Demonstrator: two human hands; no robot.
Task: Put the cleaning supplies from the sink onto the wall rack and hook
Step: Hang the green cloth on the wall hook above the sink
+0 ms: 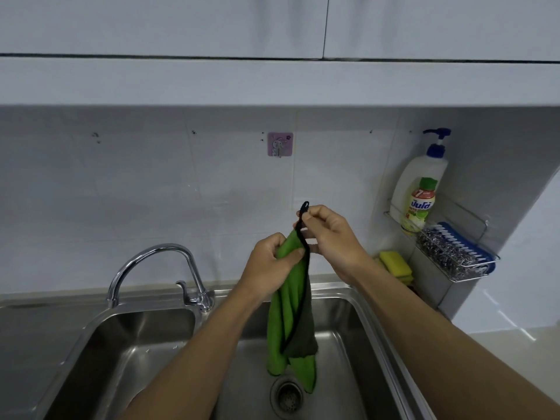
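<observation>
At the bottom centre of the frame, the stainless steel double sink (378, 328) shows its round drain strainer (286, 395) in the right basin. Hanging just above that drain is the green microfibre cloth with black edging (288, 322). The left hand (272, 268) is clenched around its upper part. The right hand (330, 234), just beside it, pinches the cloth's black hanging loop (304, 207) upright.

Left of the hands, the curved chrome faucet (157, 262) stands at the sink's back rim. At right, a yellow sponge (395, 263) lies in the corner beside the pale desk (515, 359). Above it, a chrome wire wall rack (472, 274) carries a steel wool scourer (442, 250), a blue-backed white-bristled brush (466, 244) and a white pump bottle with a blue nozzle (419, 195).

Straight above the loop, across bare white tile, sits the pink square adhesive hook (280, 144), under white cabinets (169, 25)
</observation>
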